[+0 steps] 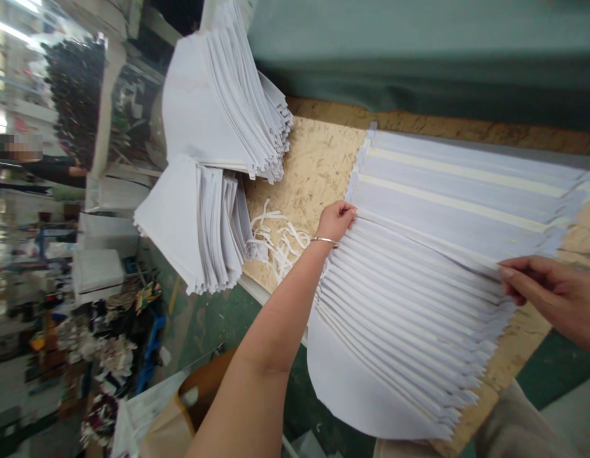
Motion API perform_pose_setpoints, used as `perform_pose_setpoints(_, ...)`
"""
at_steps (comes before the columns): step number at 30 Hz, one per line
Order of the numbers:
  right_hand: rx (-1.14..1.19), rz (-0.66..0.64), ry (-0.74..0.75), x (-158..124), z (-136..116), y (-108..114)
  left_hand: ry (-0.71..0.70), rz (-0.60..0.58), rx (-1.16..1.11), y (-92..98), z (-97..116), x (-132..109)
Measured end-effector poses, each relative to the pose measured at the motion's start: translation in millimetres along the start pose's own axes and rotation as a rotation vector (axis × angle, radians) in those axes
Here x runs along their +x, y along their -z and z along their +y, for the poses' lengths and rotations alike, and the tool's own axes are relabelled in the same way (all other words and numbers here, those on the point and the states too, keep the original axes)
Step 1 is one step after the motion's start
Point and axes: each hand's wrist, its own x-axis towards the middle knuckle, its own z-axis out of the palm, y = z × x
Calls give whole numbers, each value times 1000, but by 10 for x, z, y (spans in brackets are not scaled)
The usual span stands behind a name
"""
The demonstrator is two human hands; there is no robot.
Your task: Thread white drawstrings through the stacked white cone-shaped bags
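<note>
The work looks partway: two yellowish strips [459, 175] lie exposed toward the counter's [318, 143] far edge; many overlapped white sheets [400, 305] remain toward its near edge. The left hand [337, 219] and right hand [557, 296] pinch one sheet's opposite ends, fingers closed.

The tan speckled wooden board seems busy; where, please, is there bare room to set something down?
The widest bare patch on the tan speckled wooden board lies between the upper fanned stack of white sheets and the overlapping white sheets. A narrower one runs along the latter's lower-right edge, below the right hand. Loose white strips crowd the area beside the left hand.
</note>
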Motion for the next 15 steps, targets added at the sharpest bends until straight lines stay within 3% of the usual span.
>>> perform_pose_setpoints(5,-94,62,-70,46,-100,10,-65,218,161,-52,-101,215)
perform_pose_setpoints(15,-9,82,-120,55,-168,6,-79,267,179,-113,-169,306)
